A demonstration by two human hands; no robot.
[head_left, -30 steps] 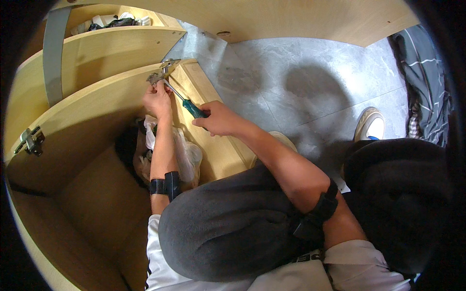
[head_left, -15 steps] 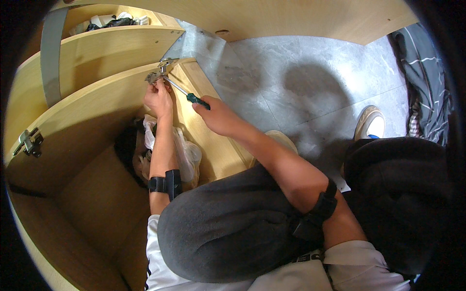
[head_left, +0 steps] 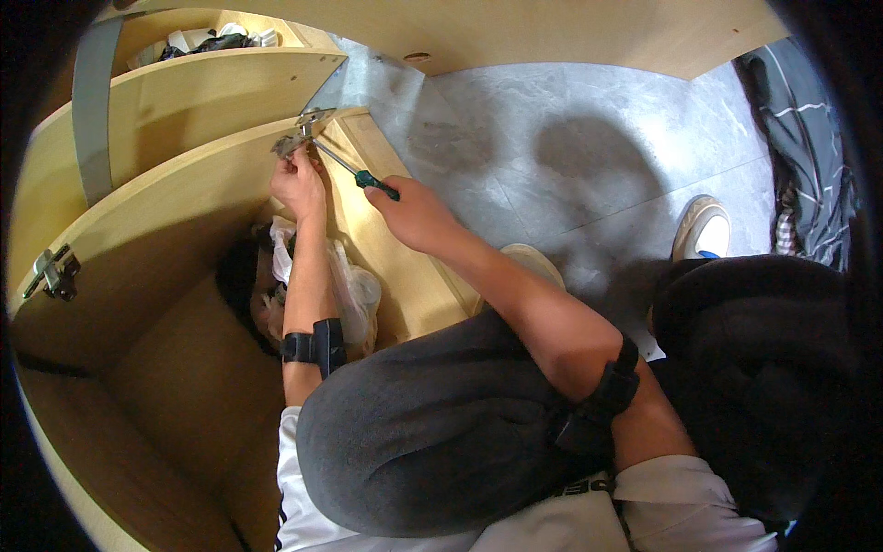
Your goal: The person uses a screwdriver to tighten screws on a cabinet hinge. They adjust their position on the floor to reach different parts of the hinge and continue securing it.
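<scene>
Left hand (head_left: 296,182) pinches metal hinge (head_left: 302,132) at panel (head_left: 175,230) edge. Right hand (head_left: 411,213) closed round screwdriver (head_left: 354,173), tip at hinge. Fastening seems underway; far hinge (head_left: 53,273) already mounted.

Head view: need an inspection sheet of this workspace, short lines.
Surface: grey stone-look floor; pale wooden cabinet panel on edge.
Job's things: metal hinge at the panel's top corner; screwdriver, green handle, tip toward the hinge.
Clutter: clear plastic bag inside the cabinet; second hinge at the panel's left end.
Grippers: left hand at the hinge; right hand shut on the screwdriver handle.
Cables: nothing seen.
Surroundings: white shoe on the floor; dark striped fabric at right; black bands on both forearms.
</scene>
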